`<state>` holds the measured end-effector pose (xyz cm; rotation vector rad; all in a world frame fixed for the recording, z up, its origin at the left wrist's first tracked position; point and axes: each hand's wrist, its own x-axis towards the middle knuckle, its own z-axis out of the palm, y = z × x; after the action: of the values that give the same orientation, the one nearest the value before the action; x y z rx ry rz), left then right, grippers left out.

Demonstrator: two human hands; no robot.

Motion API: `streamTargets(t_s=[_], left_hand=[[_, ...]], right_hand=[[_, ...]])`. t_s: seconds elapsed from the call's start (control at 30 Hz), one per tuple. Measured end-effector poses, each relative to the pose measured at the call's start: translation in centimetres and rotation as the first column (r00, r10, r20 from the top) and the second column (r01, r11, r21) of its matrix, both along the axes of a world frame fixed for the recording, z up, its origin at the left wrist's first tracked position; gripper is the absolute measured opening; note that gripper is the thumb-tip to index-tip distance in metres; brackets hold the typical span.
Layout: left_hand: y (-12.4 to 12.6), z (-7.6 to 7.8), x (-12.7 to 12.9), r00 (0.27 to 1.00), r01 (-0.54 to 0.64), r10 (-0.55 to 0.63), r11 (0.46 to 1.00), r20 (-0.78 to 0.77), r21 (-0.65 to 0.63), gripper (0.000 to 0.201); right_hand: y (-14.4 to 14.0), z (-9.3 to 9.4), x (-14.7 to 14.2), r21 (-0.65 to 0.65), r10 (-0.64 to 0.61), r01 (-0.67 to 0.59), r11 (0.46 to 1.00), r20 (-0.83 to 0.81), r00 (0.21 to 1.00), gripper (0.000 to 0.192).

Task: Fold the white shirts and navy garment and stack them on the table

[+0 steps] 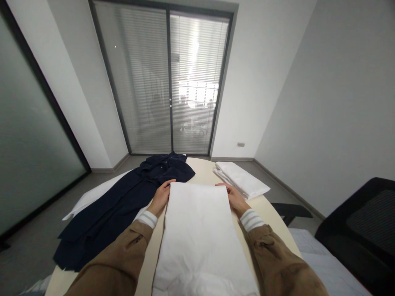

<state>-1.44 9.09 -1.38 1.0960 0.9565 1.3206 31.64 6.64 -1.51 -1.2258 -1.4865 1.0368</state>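
A long folded white garment (pixel 197 230) lies lengthwise on the pale round table (pixel 203 166), its near end bunched and cut off by the lower frame edge. My left hand (pixel 161 198) is closed on its far left corner. At the far right corner, my right hand (pixel 237 200) grips the cloth, some fingers tucked behind the edge. Both thumbs are mostly hidden. Beside my left arm a dark navy buttoned garment (pixel 123 201) is spread out, partly over another white cloth (pixel 95 195). Past my right hand sits a folded white cloth bundle (pixel 242 179).
A black mesh chair (pixel 364 222) stands at the right, with light-coloured fabric (pixel 321 259) beside it below the table. The navy garment hangs past the table's left edge. Glass doors with blinds (pixel 173 82) are behind the table.
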Motion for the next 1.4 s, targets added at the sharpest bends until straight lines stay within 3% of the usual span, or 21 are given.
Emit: streamTargets(t_s=[0.2, 0.37, 0.6, 0.73, 0.83, 0.9, 1.03, 1.13, 1.2, 1.3, 1.4], left_hand=[[0.3, 0.3, 0.1, 0.995, -0.092, 0.091, 0.995, 0.026, 0.034, 0.047], [-0.1, 0.4, 0.4, 0.992, -0.124, 0.124, 0.992, 0.033, 0.006, 0.048], [0.0, 0.7, 0.5, 0.979, -0.192, 0.193, 0.981, -0.066, 0.020, 0.051], [-0.2, 0.4, 0.3, 0.938, -0.280, 0.284, 0.959, -0.199, 0.044, 0.046], [-0.6, 0.3, 0.2, 0.916, -0.216, 0.238, 0.971, -0.324, 0.102, 0.046], [-0.9, 0.5, 0.3, 0.901, -0.163, 0.205, 0.977, -0.383, 0.139, 0.044], [-1.1, 1.1, 0.3, 0.914, -0.110, 0.170, 0.978, -0.369, 0.180, 0.044], [-0.9, 1.4, 0.3, 0.921, -0.085, 0.161, 0.972, -0.356, 0.220, 0.046], [-0.7, 1.3, 0.3, 0.892, -0.133, 0.242, 0.948, -0.382, 0.289, 0.039], [-0.8, 1.0, 0.5, 0.774, -0.235, 0.406, 0.897, -0.486, 0.374, 0.035], [-1.4, 0.9, 0.6, 0.699, -0.190, 0.361, 0.926, -0.617, 0.326, 0.051]], right_hand=[[0.2, -0.2, -1.0, -0.032, -0.086, 0.084, 0.996, -0.063, 0.994, 0.065], [0.4, -0.1, -1.6, -0.173, -0.088, 0.052, 0.983, -0.204, 0.975, 0.066], [0.6, -1.3, -1.8, -0.094, -0.131, 0.111, 0.989, -0.249, 0.960, 0.055], [0.9, -1.8, -1.5, -0.053, -0.154, 0.147, 0.988, -0.204, 0.967, 0.061], [0.9, -1.9, -1.3, -0.057, -0.197, 0.190, 0.980, -0.168, 0.966, 0.064], [0.8, -2.0, -1.1, -0.058, -0.229, 0.225, 0.973, -0.090, 0.969, 0.056], [0.2, -1.9, -0.4, -0.047, -0.169, 0.176, 0.983, 0.131, 0.977, 0.041], [-0.2, -1.5, -0.3, -0.018, -0.106, 0.110, 0.994, 0.151, 0.983, 0.036], [-0.3, -1.2, -0.5, 0.048, -0.123, 0.117, 0.992, 0.140, 0.982, 0.034], [-0.2, -0.9, -1.1, 0.175, -0.167, 0.137, 0.975, 0.171, 0.971, 0.037], [-0.4, -0.8, -1.4, 0.276, -0.196, 0.118, 0.954, 0.273, 0.942, 0.043]])
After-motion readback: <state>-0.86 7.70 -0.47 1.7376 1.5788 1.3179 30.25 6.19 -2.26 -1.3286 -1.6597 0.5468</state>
